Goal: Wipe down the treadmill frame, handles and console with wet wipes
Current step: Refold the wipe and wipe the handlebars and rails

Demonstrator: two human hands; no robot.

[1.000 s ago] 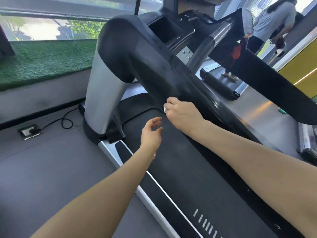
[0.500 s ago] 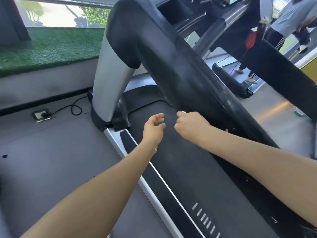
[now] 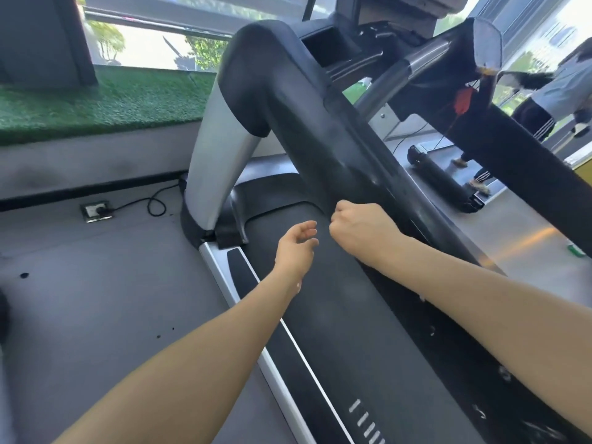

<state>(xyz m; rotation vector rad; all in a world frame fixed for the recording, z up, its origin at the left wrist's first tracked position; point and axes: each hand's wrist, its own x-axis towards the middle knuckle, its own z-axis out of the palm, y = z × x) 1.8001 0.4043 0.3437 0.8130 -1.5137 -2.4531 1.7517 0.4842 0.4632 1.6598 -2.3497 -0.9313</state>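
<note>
The treadmill's wide black handrail (image 3: 320,123) slopes down from the console (image 3: 333,43) toward me, above the black belt (image 3: 336,315). A silver upright (image 3: 221,161) carries it on the left. My right hand (image 3: 358,229) is curled into a fist against the lower edge of the handrail; the wet wipe it gripped in the earlier frames is hidden inside the fingers. My left hand (image 3: 296,248) hovers just left of it over the belt, fingers relaxed and holding nothing.
A floor socket with a plugged-in black cable (image 3: 96,211) lies left of the treadmill base. A green turf ledge (image 3: 96,100) runs under the window. A person (image 3: 551,100) stands at the neighbouring treadmill on the right. A red safety clip (image 3: 463,100) hangs from the console.
My right hand has slid down along the handrail's lower edge, and the white corner of the wipe no longer shows. My left hand stays close beside it.
</note>
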